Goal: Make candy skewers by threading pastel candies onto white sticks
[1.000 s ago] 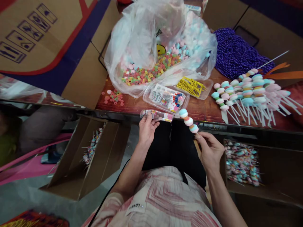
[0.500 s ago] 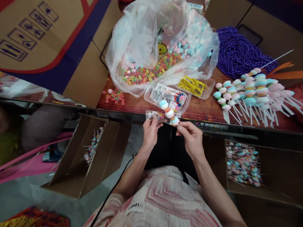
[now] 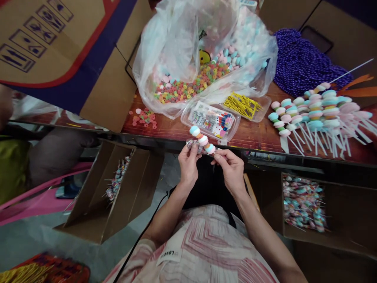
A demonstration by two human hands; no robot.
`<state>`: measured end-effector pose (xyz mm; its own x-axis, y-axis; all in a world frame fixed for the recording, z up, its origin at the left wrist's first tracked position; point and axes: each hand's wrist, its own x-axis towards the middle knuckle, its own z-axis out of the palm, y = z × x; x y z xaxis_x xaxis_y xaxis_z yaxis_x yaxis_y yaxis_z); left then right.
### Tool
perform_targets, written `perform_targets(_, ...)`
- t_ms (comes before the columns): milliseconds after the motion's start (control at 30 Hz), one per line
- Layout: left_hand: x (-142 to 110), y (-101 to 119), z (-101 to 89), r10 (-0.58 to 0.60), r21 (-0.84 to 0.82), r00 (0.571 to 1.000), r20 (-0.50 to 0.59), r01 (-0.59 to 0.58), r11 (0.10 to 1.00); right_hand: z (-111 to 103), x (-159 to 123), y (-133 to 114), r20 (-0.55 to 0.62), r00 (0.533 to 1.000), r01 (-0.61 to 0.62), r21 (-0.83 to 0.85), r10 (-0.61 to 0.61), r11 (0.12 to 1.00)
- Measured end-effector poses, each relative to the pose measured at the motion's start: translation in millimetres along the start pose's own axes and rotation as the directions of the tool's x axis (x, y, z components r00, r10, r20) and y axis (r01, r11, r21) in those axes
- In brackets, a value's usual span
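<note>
Between finger and thumb, my right hand (image 3: 232, 169) pinches the lower end of a marshmallow skewer (image 3: 203, 140), strung with blue, white, pink and orange pieces. My left hand (image 3: 189, 165) is closed on a small clear printed plastic bag (image 3: 190, 144). The skewer tilts up to the left and lies against or just over the bag; I cannot tell whether it is inside. Just beyond my hands, a clear tray (image 3: 188, 120) holds a stack of printed bags (image 3: 210, 120). Another tray (image 3: 266, 107) holds yellow twist ties (image 3: 242, 105).
A large plastic bag (image 3: 176, 43) holds gummy rings and marshmallows. Many skewers (image 3: 321, 108) lie at the table's right, near purple cord (image 3: 303, 63). Cardboard boxes with wrapped skewers stand below, left (image 3: 88, 200) and right (image 3: 344, 216). Another person's leg (image 3: 55, 157) shows at left.
The skewer and my right hand have moved left, bringing the skewer over to the small bag. That bag looks more crumpled in my left hand.
</note>
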<state>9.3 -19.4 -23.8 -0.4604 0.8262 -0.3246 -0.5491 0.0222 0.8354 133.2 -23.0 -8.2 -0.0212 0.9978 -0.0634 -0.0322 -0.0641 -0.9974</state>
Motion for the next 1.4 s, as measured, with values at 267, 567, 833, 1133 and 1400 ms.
perform_targets(267,0,-4,0.4,0.144,0.062,0.988,-0.051,-0.141,0.988,-2,0,0,-0.067,0.995,0.067,-0.024,-0.068,0.997)
perform_targets(567,10,10,-6.4,0.045,0.002,0.989,-0.14,-0.045,0.999,-15,6,-1,-0.073,0.997,-0.005,0.16,0.017,0.987)
perform_targets(833,18,18,-12.0,-0.171,-0.148,0.98,-0.105,0.155,0.977,-42,-14,0,-0.136,0.987,0.077,-0.039,-0.082,0.996)
perform_targets(1133,21,23,-13.3,-0.212,-0.166,0.974,-0.077,0.198,0.966,-67,-29,-6,-0.061,0.96,0.235,-0.35,-0.273,0.907)
perform_targets(1400,25,23,-16.2,-0.244,-0.156,0.969,-0.032,0.237,0.959,-77,-26,-9,0.067,0.886,0.415,-0.554,-0.459,0.721)
